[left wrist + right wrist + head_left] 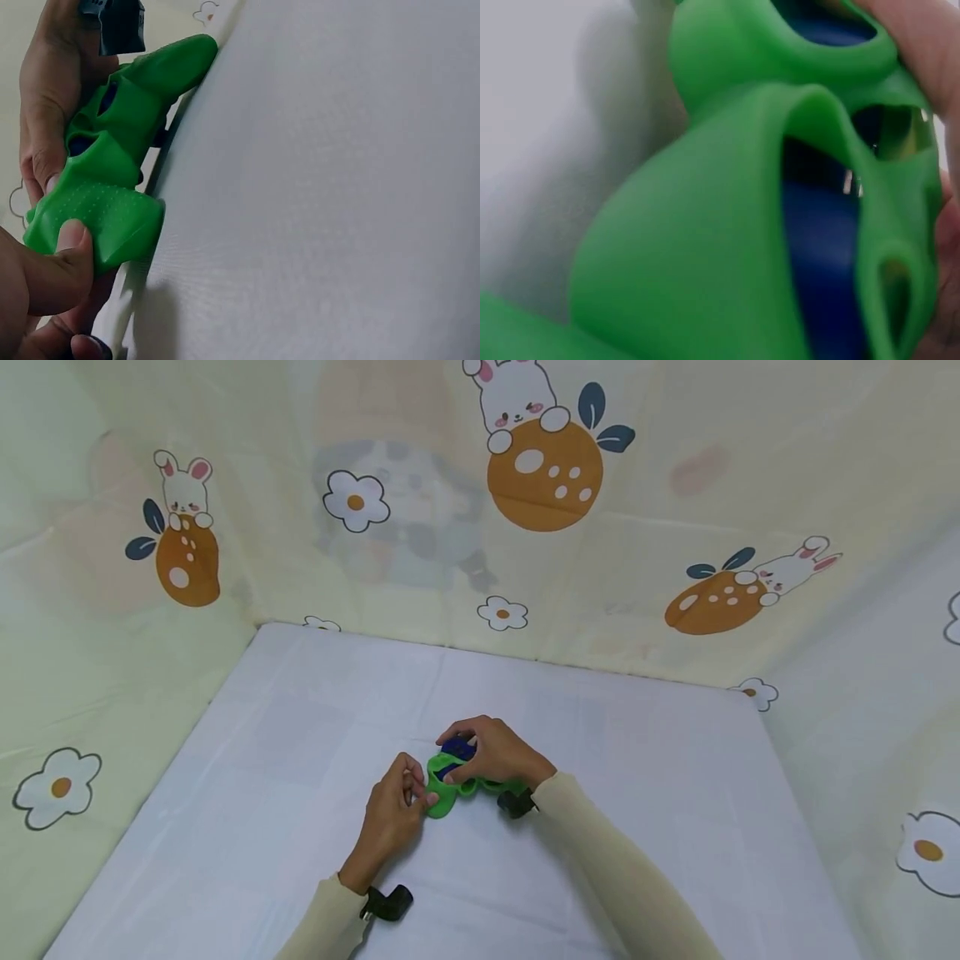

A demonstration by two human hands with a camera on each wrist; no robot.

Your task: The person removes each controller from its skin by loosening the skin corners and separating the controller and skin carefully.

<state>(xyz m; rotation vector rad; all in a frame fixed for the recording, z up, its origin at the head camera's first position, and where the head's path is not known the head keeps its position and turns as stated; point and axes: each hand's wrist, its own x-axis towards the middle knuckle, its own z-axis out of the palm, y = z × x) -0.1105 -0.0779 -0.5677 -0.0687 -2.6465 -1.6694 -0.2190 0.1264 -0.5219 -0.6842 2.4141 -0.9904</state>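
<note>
A dark blue game controller (457, 747) sits partly inside a stretchy green silicone cover (441, 800), just above the white table. My left hand (393, 806) pinches the cover's near-left handle end, its thumb lying on the dotted green surface (112, 210) in the left wrist view. From above, my right hand (504, 755) grips the controller and cover, fingers on the far side and thumb on the near side. Up close in the right wrist view, blue controller body (821, 262) shows through openings in the green cover (690, 240). The controller's underside is hidden.
White cloth covers the table (300, 760). Cream curtains (420, 577) printed with rabbits and flowers enclose its back and sides. A small black camera is strapped to each wrist, the left one (390, 903) below the hand.
</note>
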